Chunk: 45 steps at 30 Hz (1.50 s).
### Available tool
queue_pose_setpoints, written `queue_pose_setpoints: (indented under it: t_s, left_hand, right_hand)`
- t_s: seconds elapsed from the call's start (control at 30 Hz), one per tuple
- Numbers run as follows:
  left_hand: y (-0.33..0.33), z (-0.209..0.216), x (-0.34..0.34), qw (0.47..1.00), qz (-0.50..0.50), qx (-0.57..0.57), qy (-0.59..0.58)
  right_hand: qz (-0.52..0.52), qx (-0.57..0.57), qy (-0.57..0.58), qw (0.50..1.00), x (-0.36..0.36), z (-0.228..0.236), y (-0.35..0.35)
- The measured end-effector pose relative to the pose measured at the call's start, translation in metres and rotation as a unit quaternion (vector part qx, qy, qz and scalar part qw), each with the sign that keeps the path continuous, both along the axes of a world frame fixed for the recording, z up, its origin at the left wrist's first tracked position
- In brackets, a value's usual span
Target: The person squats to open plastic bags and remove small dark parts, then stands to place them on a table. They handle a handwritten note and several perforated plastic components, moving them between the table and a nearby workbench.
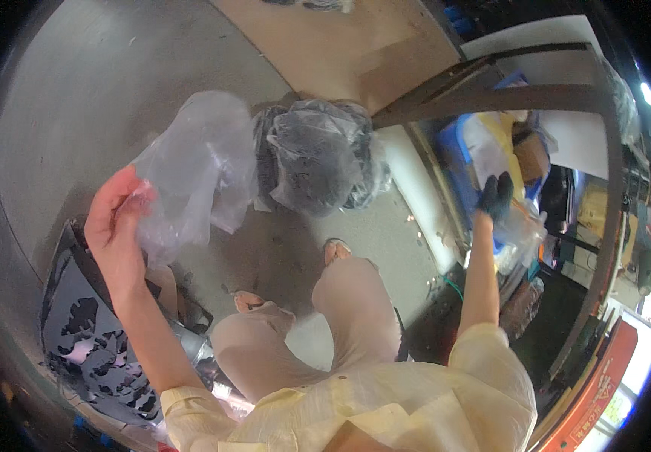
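Observation:
My left hand is bare and pinches the edge of a clear plastic bag, which hangs out over the floor. Right of that bag, a bundle of dark items wrapped in clear plastic rests on the floor. My right hand, in a dark glove, reaches to a blue bin at the right. White and yellow sheets and a brown cardboard piece lie in this bin. Crumpled clear plastic is next to my right hand. Whether those gloved fingers grip anything is hidden.
Dark perforated sheets stand at my lower left. A large brown board lies at the far side. A dark metal frame borders the bin, and an orange-red panel is at the lower right. My feet are on the grey floor.

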<state>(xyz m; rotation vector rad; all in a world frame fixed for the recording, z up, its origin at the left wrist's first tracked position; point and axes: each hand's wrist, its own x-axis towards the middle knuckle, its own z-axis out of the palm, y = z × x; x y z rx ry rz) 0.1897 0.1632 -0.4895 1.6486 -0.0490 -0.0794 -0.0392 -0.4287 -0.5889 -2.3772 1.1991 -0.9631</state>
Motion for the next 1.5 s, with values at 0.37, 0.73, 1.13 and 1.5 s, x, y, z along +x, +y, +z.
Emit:
queue_pose_setpoints:
  t_s: [0.37, 0.73, 1.13, 1.5]
  left_hand:
    - [0.046, -0.182, -0.049, 0.988, 0.069, 0.133, 0.038]
    - [0.057, -0.220, -0.117, 0.939, 0.063, -0.099, 0.324]
    - [-0.015, -0.116, -0.010, 0.994, 0.068, -0.056, 0.063]
    - [-0.046, -0.026, -0.021, 0.987, -0.156, 0.032, 0.007]
  right_hand:
    - [0.037, 0.611, 0.041, 0.790, 0.104, -0.238, 0.211]
    - [0.102, 0.480, 0.113, 0.864, 0.103, -0.266, 0.210]
    - [0.485, 0.179, 0.174, 0.838, 0.076, 0.033, 0.231]
    - [0.640, 0.120, 0.168, 0.740, 0.140, 0.019, 0.301]
